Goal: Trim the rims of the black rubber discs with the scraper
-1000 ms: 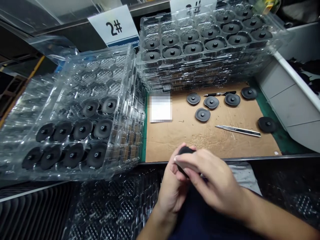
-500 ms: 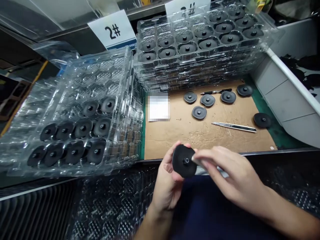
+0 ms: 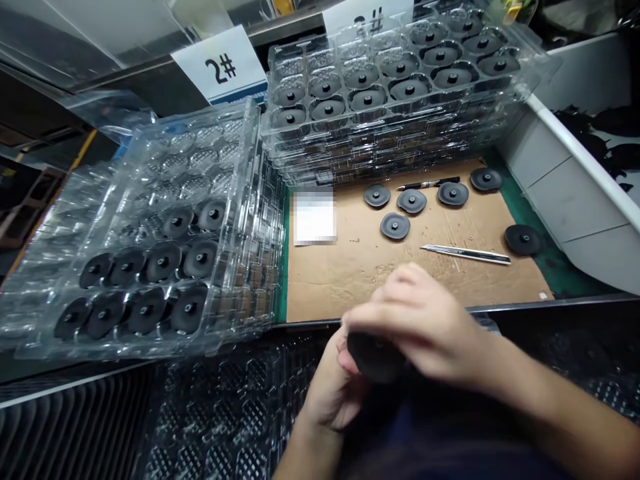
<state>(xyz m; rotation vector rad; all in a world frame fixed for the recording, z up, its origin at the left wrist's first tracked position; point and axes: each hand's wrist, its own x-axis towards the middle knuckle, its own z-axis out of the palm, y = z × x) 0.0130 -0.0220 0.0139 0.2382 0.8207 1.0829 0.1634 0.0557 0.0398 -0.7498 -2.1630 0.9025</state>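
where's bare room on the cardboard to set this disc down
The widest bare patch of cardboard lies between the white paper and the left hand. A narrower strip runs between the knife and the front edge. It's crowded at the back, where black discs and a pen sit below the tray stack.

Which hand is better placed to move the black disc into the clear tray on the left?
Probably the left hand: it cradles the black disc from underneath and sits nearer the clear tray. The right hand covers the disc's top, farther from the tray.
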